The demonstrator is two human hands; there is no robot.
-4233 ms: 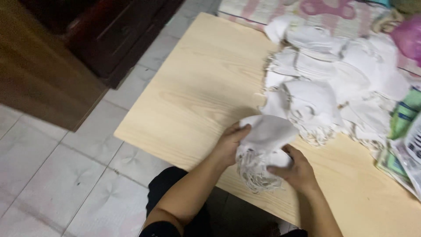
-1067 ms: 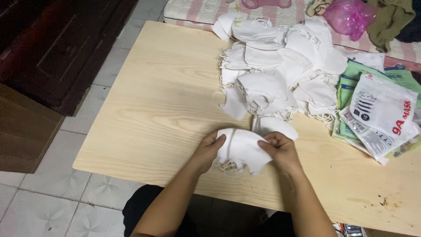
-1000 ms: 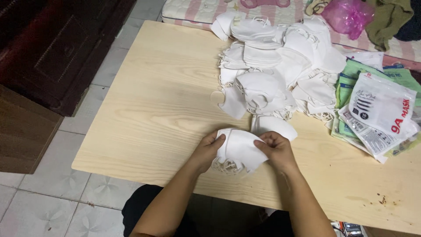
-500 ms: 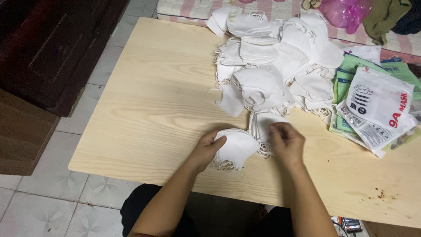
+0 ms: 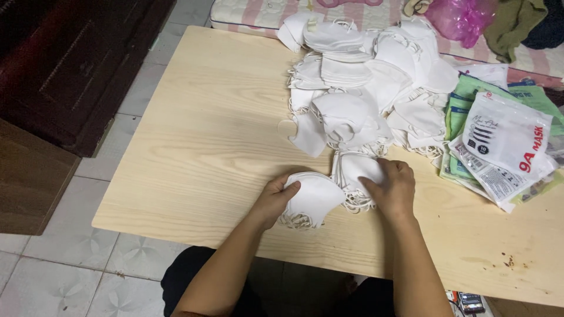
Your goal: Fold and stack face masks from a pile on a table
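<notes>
Two hands work near the front edge of a pale wooden table (image 5: 194,135), seen from the head camera, the only view.

The left hand (image 5: 276,196) sits at about 6 o'clock on the table. Its fingers and thumb are closed on a small stack of folded white masks (image 5: 311,199), thumb on top. The right hand (image 5: 390,188) is just beside it, toward 3 o'clock. It lies flat, fingers spread, pressing down on another stack of white masks (image 5: 352,170). It pinches nothing. The two stacks touch.

Toward 12 o'clock is a big loose pile of white masks (image 5: 364,88) with thin ear loops sticking out. At 3 o'clock is a heap of printed plastic packets (image 5: 499,147), green and white. Past the far table edge are a pink plastic bag (image 5: 461,17) and a striped mattress (image 5: 258,12).

What could go wrong: I think the stack in the left hand could fan out and slide apart, because only one edge is held. The loops could catch on loops from the stack next to it and drag it along. The near stack is close to the table edge and might drop off.

Hard to see: I cannot count the masks in either stack. The right palm covers part of its stack. The packets are cut off at the right side of the picture.
</notes>
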